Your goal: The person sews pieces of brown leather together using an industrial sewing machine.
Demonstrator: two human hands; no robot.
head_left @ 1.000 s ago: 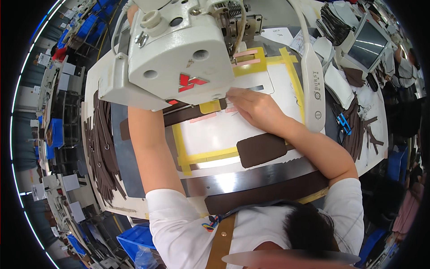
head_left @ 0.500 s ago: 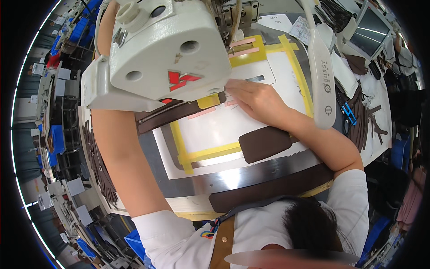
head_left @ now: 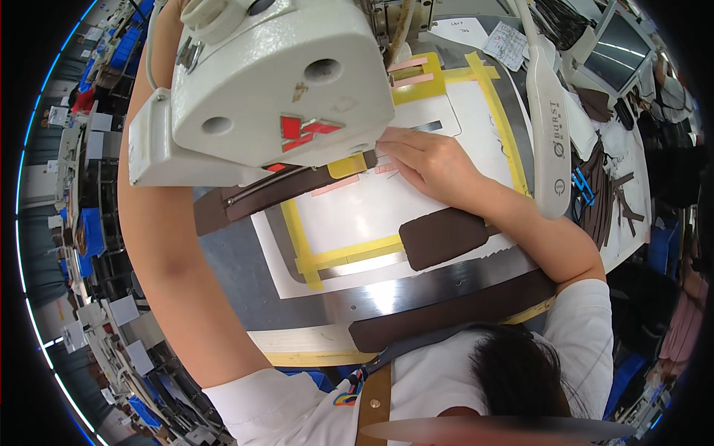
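A white sewing machine head (head_left: 275,97) with a red emblem hangs over the work. My right hand (head_left: 435,167) is beside its lower right edge, fingers together and bent, the fingertips partly hidden there. Close by those fingertips is the end of a dark brown strip with a metal zipper (head_left: 279,183), which runs out leftward from under the machine. A yellow piece (head_left: 346,166) lies on this strip. Beneath is a white sheet (head_left: 357,223) framed with yellow tape. My left arm (head_left: 163,245) reaches up past the machine's left side; its hand is out of sight.
A brown rounded panel (head_left: 443,238) lies near my right forearm, and a long brown piece (head_left: 454,311) along the near edge. At the right stand a white lamp arm (head_left: 551,134), blue snips (head_left: 583,187), brown strips (head_left: 595,197) and a screen (head_left: 616,53).
My left arm has swung outward to the left, uncovering more of the brown zipper strip and the grey plate. My right hand has barely moved. The whole view has shifted slightly.
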